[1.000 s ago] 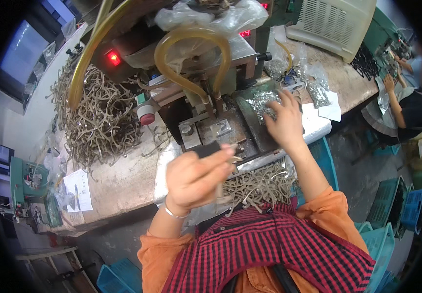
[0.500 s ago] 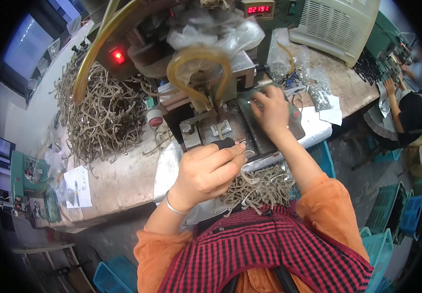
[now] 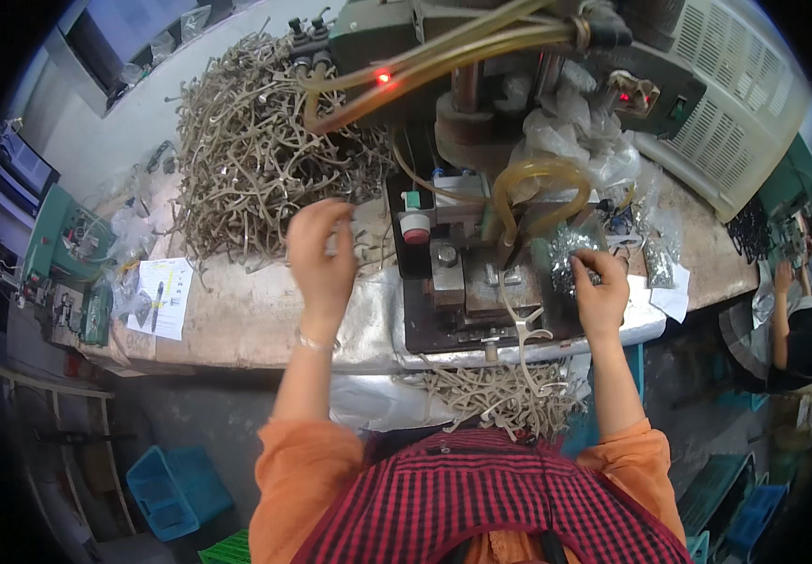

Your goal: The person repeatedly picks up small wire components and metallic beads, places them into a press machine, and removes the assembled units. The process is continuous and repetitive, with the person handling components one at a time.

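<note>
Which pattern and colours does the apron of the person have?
The apron has a check pattern in red and black, best seen in the head view.

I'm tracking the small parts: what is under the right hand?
Small silvery pieces show beside the right hand, heaped on a dark green surface. Whatever lies directly beneath the hand is covered and cannot be seen.
</note>
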### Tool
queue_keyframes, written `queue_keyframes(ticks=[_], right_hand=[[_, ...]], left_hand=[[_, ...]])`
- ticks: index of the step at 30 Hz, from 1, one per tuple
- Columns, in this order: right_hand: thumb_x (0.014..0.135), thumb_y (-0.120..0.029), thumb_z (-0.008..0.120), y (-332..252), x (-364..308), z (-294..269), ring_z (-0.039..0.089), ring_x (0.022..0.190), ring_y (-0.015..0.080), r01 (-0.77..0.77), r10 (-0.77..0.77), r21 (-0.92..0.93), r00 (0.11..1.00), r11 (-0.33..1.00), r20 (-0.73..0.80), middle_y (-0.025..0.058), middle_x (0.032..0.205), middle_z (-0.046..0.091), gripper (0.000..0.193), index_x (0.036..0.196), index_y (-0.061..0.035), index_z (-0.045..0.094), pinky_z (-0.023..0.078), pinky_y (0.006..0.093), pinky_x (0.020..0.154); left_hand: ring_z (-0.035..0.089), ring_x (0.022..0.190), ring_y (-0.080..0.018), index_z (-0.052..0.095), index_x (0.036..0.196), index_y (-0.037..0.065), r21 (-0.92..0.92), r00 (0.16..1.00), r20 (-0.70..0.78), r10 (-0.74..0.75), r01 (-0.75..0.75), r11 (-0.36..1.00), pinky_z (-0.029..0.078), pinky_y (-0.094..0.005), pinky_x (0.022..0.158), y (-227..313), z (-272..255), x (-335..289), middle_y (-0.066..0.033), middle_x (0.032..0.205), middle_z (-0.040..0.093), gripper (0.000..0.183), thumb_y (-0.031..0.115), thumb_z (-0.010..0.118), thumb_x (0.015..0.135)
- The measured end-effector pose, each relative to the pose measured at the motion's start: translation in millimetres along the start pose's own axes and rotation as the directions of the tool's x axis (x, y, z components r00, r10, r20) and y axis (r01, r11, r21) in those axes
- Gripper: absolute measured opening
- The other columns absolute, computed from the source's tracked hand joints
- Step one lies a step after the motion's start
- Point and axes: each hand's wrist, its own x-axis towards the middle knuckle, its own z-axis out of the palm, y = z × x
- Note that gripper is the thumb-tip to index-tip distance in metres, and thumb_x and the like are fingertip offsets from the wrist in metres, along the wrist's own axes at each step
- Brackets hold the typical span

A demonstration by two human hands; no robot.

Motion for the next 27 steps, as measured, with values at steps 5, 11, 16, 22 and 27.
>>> queue_keyframes(ticks=[5,11,16,22,27], right_hand=[[0.082,-0.003,0.075,-14.2,1.1,15.8,0.068,0.084,0.0224,-0.050,0.051,0.176,0.999,0.983,-0.004,0.0110,0.090,0.072,0.012,0.094,-0.0010,0.074,0.053,0.0321,0.077],[0.088,0.000,0.069,19.1,-35.2,-34.5,0.066,0.094,0.0157,-0.195,0.197,0.124,0.980,0.973,-0.010,0.0066,0.096,0.071,0.013,0.101,0.0017,0.072,0.051,0.0287,0.086],[0.088,0.001,0.068,-14.4,-34.3,-48.8,0.065,0.094,0.0128,-0.375,0.359,0.300,0.927,0.877,0.107,0.0048,0.102,0.072,0.015,0.103,0.0003,0.073,0.050,0.0260,0.085],[0.080,-0.010,0.074,-86.8,18.9,-5.3,0.067,0.093,0.0253,-0.059,-0.025,0.419,0.981,0.906,0.193,0.0127,0.094,0.070,0.016,0.096,-0.0046,0.073,0.051,0.0347,0.084],[0.081,0.000,0.073,-99.4,5.8,18.2,0.064,0.089,0.0118,-0.270,0.146,0.602,0.958,0.751,0.248,0.0049,0.093,0.066,0.039,0.117,0.0029,0.059,0.051,0.0267,0.083]], left_hand=[[0.060,0.112,-0.0338,0.079,0.092,0.012,0.099,0.724,0.687,0.067,-0.185,0.978,0.052,-0.0396,0.095,-77.1,45.6,-14.4,-0.0114,0.133,0.062,0.026,-0.002,0.069,0.072],[0.069,0.109,-0.0247,0.076,0.103,0.002,-0.168,0.891,0.376,-0.253,0.334,0.927,0.053,-0.0324,0.092,-101.8,45.4,-19.4,-0.0133,0.129,0.068,0.018,0.004,0.071,0.086],[0.056,0.074,-0.0077,0.069,0.092,-0.001,-0.351,0.818,0.113,-0.564,0.564,0.748,0.046,-0.0233,0.067,-75.6,26.4,-53.5,-0.0015,0.082,0.065,0.012,0.011,0.071,0.093],[0.058,0.077,-0.0098,0.059,0.103,0.004,-0.592,0.815,0.137,-0.563,0.523,0.614,0.050,-0.0222,0.069,-69.3,33.0,-59.2,-0.0014,0.091,0.060,0.011,0.014,0.063,0.100],[0.063,0.093,-0.0154,0.055,0.110,0.003,-0.729,0.742,0.189,-0.643,0.545,0.415,0.058,-0.0318,0.080,-28.7,28.5,-70.4,-0.0080,0.103,0.061,0.012,0.009,0.060,0.101]])
